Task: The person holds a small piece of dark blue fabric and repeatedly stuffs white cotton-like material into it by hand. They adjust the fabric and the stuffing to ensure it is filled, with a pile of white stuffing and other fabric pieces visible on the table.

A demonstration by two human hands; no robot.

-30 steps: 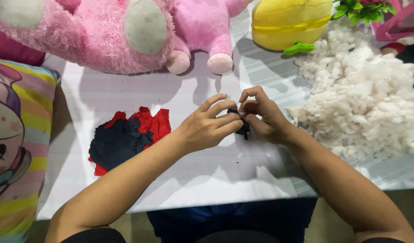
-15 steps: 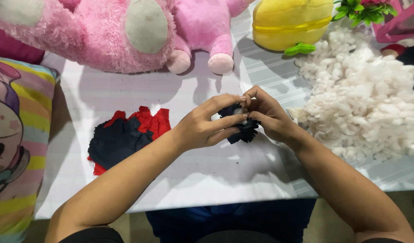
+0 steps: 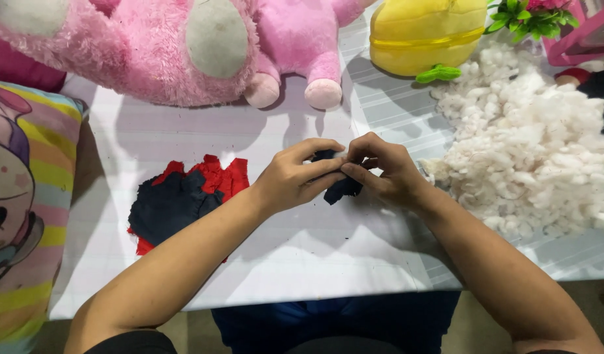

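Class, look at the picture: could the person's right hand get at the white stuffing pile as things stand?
Probably yes. The stuffing pile lies on the table just right of the right hand, with nothing between them. But that hand and the left hand are both pinching a dark fabric piece, so it would have to let go first.

A white table carries a pile of red and dark cloth pieces at left and white stuffing at right. Far off sit pink plush toys and a yellow plush. A striped cushion lies left.
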